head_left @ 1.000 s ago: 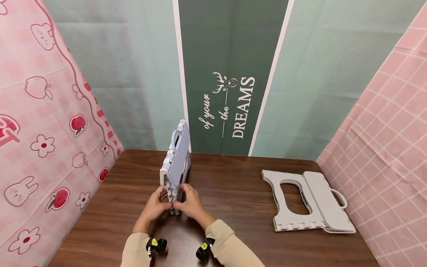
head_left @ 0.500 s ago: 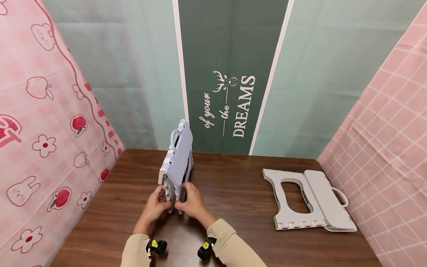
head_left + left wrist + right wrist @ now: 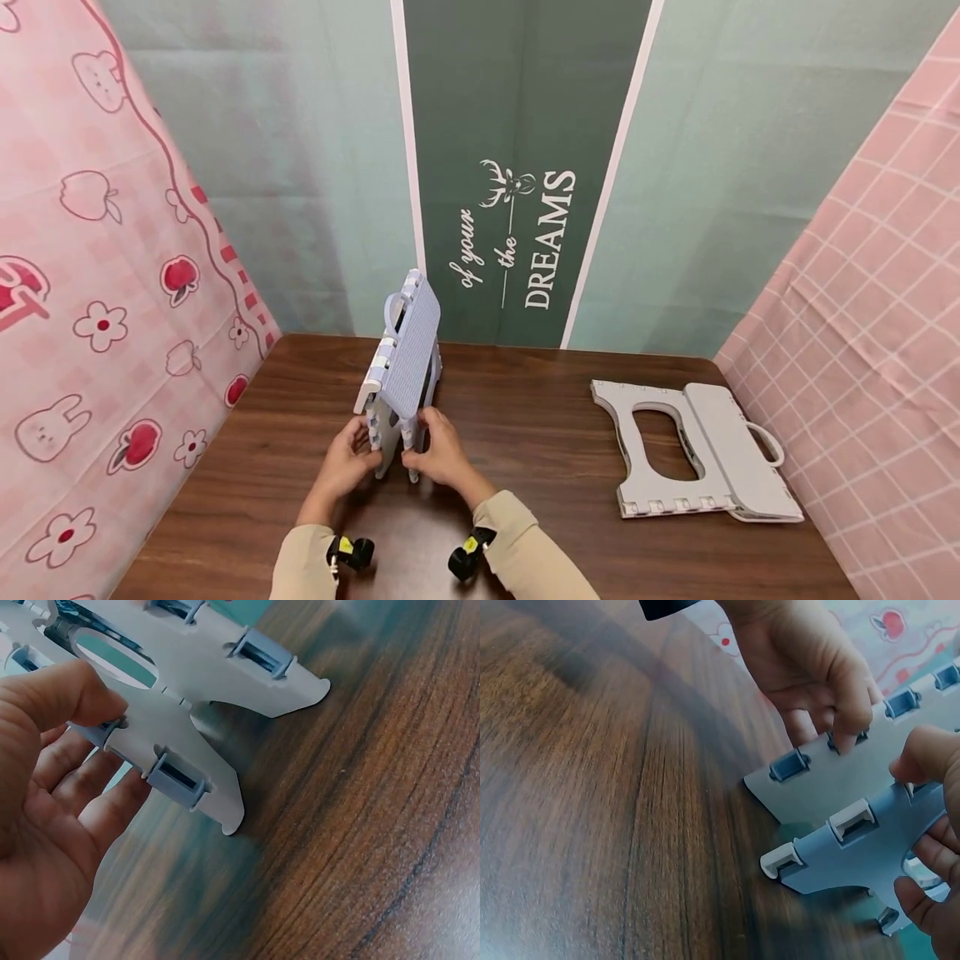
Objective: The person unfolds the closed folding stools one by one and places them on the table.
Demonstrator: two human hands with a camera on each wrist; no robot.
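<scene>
There it was in my head view: the lavender folding stool (image 3: 411, 354) stood upright, partly spread, on the wooden table (image 3: 540, 517), left of centre. I saw the left hand (image 3: 345, 462) pinching its left near leg (image 3: 206, 769), the right hand (image 3: 444, 454) gripping its right near leg (image 3: 832, 859), a gap between. Well off to the right, a white folding stool (image 3: 738, 442) lay flat.

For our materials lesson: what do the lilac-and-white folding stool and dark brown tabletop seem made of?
Lilac-and-white folding stool: probably matte moulded plastic, given its ribbed top and slotted hinges. Dark brown tabletop: wood or wood-look laminate, lightly glossy, with grain streaks and sheen.
</scene>
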